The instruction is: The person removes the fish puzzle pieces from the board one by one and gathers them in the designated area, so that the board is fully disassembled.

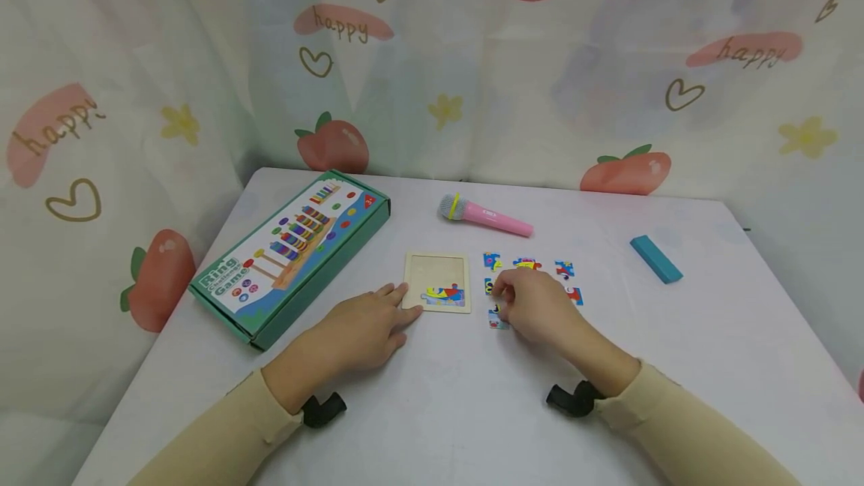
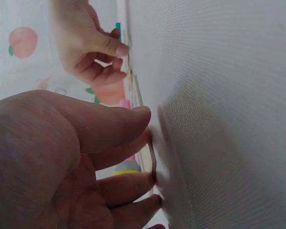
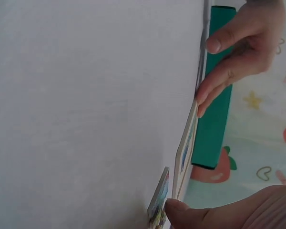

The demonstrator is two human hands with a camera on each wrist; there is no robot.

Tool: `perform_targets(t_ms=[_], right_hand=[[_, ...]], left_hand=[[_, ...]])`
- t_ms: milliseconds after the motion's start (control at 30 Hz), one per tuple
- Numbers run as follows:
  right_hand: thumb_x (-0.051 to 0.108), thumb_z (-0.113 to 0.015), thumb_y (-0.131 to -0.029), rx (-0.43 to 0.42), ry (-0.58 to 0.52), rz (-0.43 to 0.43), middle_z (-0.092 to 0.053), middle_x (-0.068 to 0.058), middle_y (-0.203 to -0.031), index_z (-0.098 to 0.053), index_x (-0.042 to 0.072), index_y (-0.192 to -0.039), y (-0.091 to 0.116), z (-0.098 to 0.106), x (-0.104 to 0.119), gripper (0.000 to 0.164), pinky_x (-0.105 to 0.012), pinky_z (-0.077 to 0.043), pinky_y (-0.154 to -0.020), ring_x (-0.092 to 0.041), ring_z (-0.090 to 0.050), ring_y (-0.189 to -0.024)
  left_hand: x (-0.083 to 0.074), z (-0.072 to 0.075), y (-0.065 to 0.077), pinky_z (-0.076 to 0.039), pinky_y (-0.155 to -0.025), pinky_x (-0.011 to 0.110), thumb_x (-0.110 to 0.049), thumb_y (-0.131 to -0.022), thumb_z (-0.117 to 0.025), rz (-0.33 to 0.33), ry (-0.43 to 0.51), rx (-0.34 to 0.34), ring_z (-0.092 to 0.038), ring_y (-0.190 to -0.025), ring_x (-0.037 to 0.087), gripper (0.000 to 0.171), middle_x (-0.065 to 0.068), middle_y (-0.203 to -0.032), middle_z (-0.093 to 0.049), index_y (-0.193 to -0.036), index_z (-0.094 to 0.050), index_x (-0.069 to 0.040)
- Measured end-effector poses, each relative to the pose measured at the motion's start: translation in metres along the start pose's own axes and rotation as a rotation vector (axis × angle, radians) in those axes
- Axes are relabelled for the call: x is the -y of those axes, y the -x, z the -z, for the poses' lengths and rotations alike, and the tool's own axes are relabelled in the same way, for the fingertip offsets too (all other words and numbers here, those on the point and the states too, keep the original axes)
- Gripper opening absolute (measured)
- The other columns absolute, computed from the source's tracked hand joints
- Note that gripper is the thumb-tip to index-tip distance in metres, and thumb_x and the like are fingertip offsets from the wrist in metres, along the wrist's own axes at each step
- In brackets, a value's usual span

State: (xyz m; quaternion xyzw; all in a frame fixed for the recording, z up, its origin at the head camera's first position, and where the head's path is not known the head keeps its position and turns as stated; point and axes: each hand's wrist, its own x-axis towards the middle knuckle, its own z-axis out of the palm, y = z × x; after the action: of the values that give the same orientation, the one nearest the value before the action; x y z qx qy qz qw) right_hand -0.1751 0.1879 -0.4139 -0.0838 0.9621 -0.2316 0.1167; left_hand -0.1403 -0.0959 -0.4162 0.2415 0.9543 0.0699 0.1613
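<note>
A shallow wooden puzzle tray lies in the middle of the table, with joined colourful pieces in its lower right part. My left hand rests at the tray's left edge, its fingertips touching the frame. To the right of the tray, my right hand pinches a puzzle piece between thumb and bent fingers, low over the left column of loose pieces. In the right wrist view, the thumb touches a piece seen nearly edge-on. Some pieces are hidden under this hand.
More loose pieces lie around the right hand. A green game box stands on the left. Behind the tray is a pink toy microphone, and a blue block lies at the right. Patterned curtains surround the table.
</note>
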Motion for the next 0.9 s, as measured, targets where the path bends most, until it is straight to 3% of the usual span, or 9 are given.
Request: perform_targets(t_ms=[233, 400, 533, 700, 900], right_hand=[[0.007, -0.085, -0.088, 0.011, -0.055, 0.144, -0.068, -0.002, -0.106, -0.075, 0.016, -0.118, -0.014, -0.011, 0.03, 0.033, -0.032, -0.054, -0.08, -0.019, -0.06, -0.09], [0.007, -0.085, -0.09, 0.066, -0.113, 0.237, -0.068, -0.002, -0.12, -0.071, 0.018, -0.128, -0.028, -0.02, 0.047, 0.042, -0.031, -0.056, -0.083, -0.015, -0.063, -0.088], [0.005, -0.084, -0.09, 0.107, -0.141, 0.229, -0.067, -0.002, -0.122, -0.069, 0.018, -0.133, -0.037, -0.025, 0.055, 0.047, -0.033, -0.057, -0.085, -0.016, -0.064, -0.09], [0.005, -0.086, -0.087, 0.129, -0.1, 0.186, -0.066, -0.003, -0.114, -0.071, 0.016, -0.131, -0.042, -0.03, 0.057, 0.048, -0.035, -0.056, -0.09, -0.017, -0.061, -0.095], [0.007, -0.088, -0.086, 0.129, -0.073, 0.18, -0.063, -0.003, -0.109, -0.075, 0.014, -0.12, -0.042, -0.033, 0.059, 0.037, -0.036, -0.055, -0.092, -0.019, -0.058, -0.099]], left_hand=[[0.0, 0.001, -0.002, -0.043, -0.126, 0.054, -0.037, -0.107, -0.067, 0.01, -0.016, 0.014, -0.042, -0.16, 0.032, 0.051, 0.01, -0.173, -0.042, -0.156, -0.059, -0.03], [0.001, 0.001, -0.003, -0.046, -0.124, 0.055, -0.035, -0.106, -0.068, -0.003, -0.016, 0.004, -0.045, -0.158, 0.033, 0.05, 0.011, -0.171, -0.046, -0.155, -0.061, -0.029], [0.001, 0.001, -0.003, -0.047, -0.123, 0.055, -0.033, -0.105, -0.068, -0.014, -0.01, -0.003, -0.046, -0.158, 0.034, 0.049, 0.012, -0.17, -0.047, -0.154, -0.062, -0.028], [0.001, 0.001, -0.004, -0.047, -0.123, 0.055, -0.033, -0.106, -0.068, -0.024, -0.016, -0.003, -0.046, -0.157, 0.035, 0.049, 0.013, -0.17, -0.047, -0.154, -0.062, -0.027], [0.0, 0.003, -0.004, -0.047, -0.122, 0.055, -0.034, -0.106, -0.068, -0.023, -0.03, -0.004, -0.048, -0.157, 0.034, 0.05, 0.013, -0.169, -0.047, -0.154, -0.061, -0.028]])
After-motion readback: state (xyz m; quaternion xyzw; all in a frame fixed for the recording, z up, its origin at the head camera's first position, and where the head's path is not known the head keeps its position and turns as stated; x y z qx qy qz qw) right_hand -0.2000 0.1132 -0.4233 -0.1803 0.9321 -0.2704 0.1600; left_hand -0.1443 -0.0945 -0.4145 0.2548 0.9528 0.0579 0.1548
